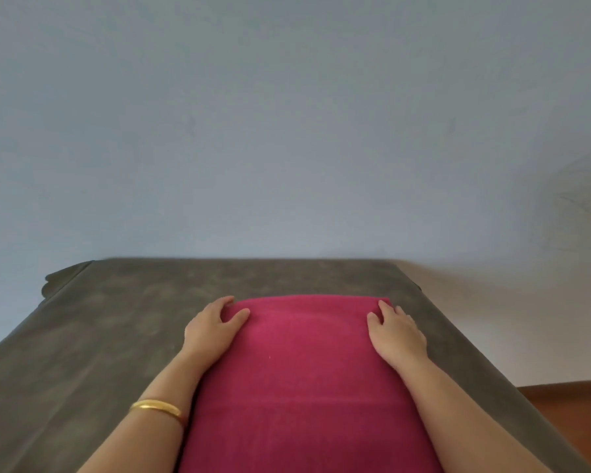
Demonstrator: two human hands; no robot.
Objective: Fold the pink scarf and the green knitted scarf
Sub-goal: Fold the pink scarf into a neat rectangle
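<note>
A grey-green covered table (99,336) stands against a pale wall (287,114). The pink scarf (304,377) lies flat along it. The left hand (212,327) and right hand (396,332) press its far corners, fingers relaxed, holding nothing. A gold bangle (157,407) circles the left wrist.

The pink scarf (304,370) covers the middle of the worktop (99,336), with the left hand (210,327) and right hand (398,334) lying at its far corners. Bare worktop shows wide to the left, narrower to the right, and in a strip behind, ending at the wall (287,131).
</note>
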